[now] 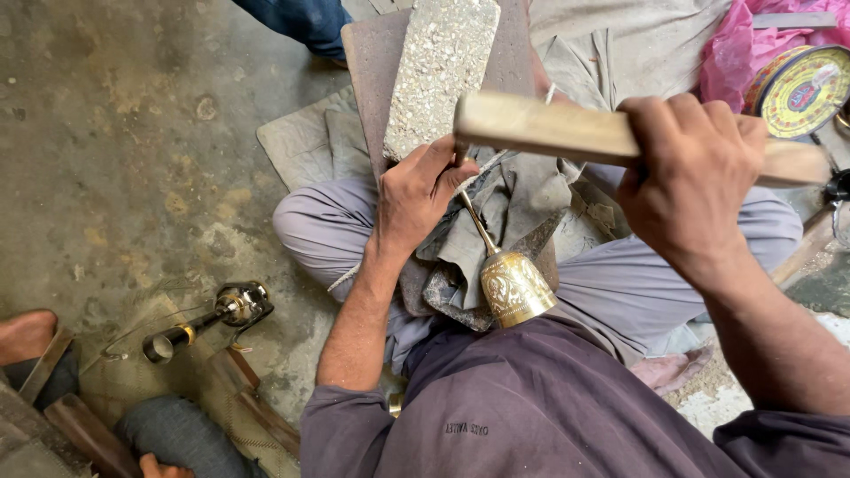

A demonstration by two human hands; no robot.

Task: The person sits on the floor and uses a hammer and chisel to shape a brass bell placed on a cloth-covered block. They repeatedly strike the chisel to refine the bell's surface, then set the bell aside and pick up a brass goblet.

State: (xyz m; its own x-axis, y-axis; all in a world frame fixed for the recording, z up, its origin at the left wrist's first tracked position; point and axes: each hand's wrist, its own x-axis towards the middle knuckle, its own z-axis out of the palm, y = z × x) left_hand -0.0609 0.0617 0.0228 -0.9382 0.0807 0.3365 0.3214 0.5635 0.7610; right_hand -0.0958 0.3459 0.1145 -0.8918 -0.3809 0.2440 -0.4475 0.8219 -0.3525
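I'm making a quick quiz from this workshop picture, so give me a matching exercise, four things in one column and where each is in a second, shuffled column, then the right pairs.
Things
1. brass goblet
2. wooden stick
3. round tin
4. torch

Places
A. lying on the concrete floor
B. gripped in the right hand
C. top right, beside the pink bag
D. on the lap, stem pinched by the left hand

Pairs: 1-D, 2-B, 3-C, 4-A
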